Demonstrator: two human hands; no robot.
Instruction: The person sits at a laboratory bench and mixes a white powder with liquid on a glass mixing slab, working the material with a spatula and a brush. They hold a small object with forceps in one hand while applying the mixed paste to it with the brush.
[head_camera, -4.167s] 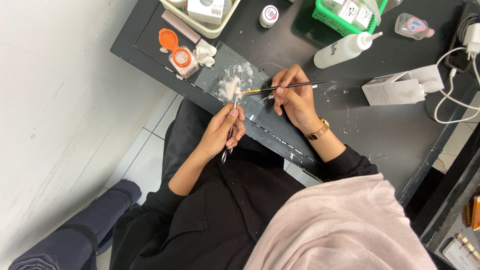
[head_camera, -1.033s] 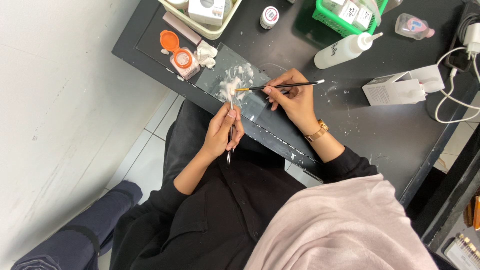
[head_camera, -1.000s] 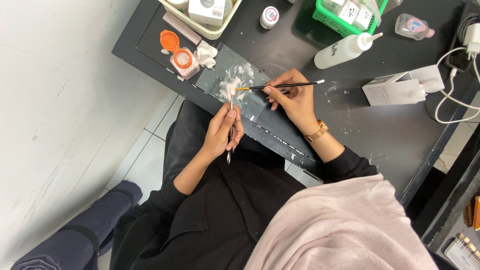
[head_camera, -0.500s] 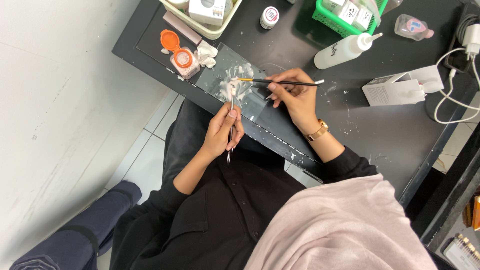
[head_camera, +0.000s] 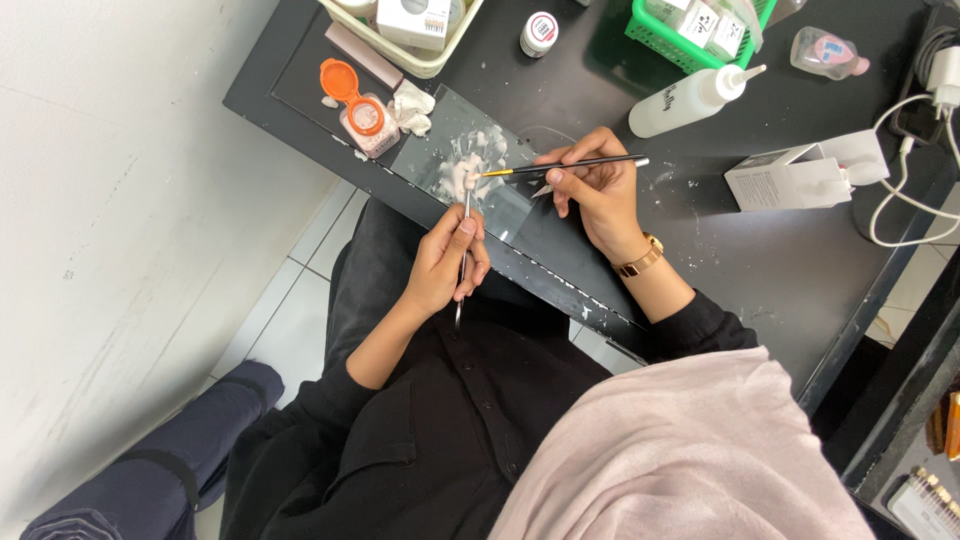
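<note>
left hand (head_camera: 447, 262) closed around thin metal holder (head_camera: 464, 240), small pale piece (head_camera: 464, 180), perhaps a tooth crown, at its tip above glass slab (head_camera: 520, 205). right hand (head_camera: 596, 190) pinching fine brush (head_camera: 560, 166), bristles touching the piece. possible slip, smear or drop with too much pressure.

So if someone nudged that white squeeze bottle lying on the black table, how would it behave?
The white squeeze bottle lies on its side and looks round, so it would probably roll. It looks like soft plastic, likely light and not fragile. Its thin nozzle tip may make it curve rather than roll straight.

Left hand (head_camera: 447, 263) pinches a metal rod (head_camera: 464, 235) — right hand (head_camera: 597, 190) holds a brush (head_camera: 560, 166).
</note>
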